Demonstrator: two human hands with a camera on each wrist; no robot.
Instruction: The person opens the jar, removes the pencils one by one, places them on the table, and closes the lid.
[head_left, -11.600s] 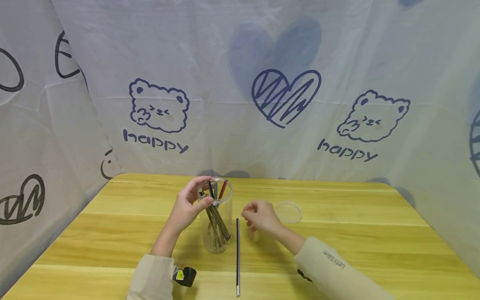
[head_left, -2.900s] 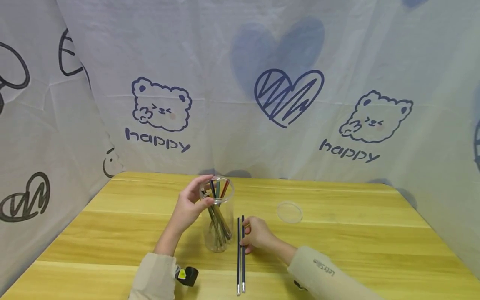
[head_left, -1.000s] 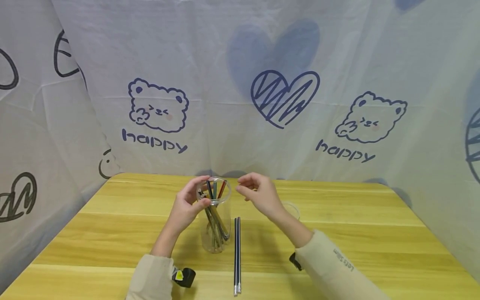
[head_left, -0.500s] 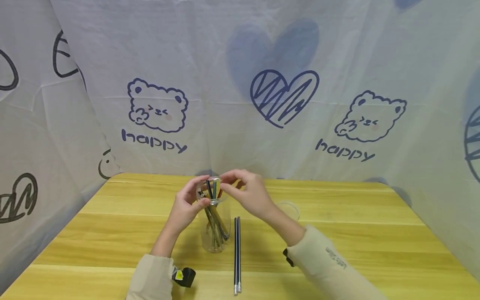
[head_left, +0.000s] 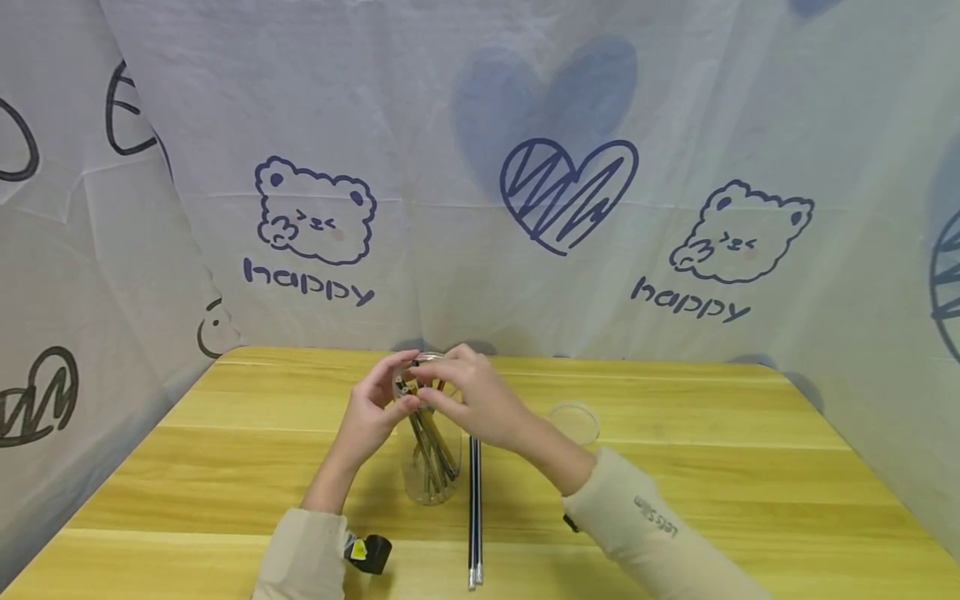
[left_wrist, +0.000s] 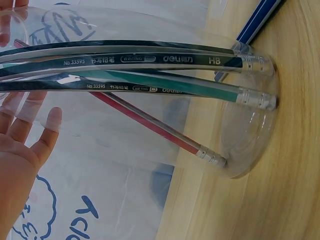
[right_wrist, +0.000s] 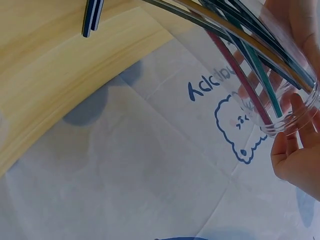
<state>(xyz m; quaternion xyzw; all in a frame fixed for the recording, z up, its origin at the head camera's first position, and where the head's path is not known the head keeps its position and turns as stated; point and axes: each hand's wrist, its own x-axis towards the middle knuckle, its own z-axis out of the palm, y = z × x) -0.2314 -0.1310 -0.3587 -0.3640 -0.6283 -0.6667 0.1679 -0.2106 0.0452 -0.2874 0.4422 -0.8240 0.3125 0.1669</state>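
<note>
A clear plastic jar (head_left: 427,497) stands upright on the table, its mouth uncovered. My left hand (head_left: 372,404) grips it near the rim, thumb on the near side. My right hand (head_left: 480,396) reaches over the mouth, its thumb and forefinger apart among the pencil tops. Whether a fingertip touches a pencil is hard to tell. Leaning inside are several pencils: dark ones (left_wrist: 175,61) marked HB, a green pencil (left_wrist: 205,86) and a red pencil (left_wrist: 150,122), eraser ends down. Two dark blue striped pencils (head_left: 476,517) lie side by side right of the jar, eraser ends towards me.
A round clear lid (head_left: 574,423) lies flat on the wooden table (head_left: 712,467), behind my right forearm. Beyond the table's back edge hangs a white cloth (head_left: 450,275) with bear and heart drawings.
A second pencil has been laid beside the first since the oldest frame. My right hand has come back up and moved left, from beside the jar to over its mouth. The left hand keeps its hold.
</note>
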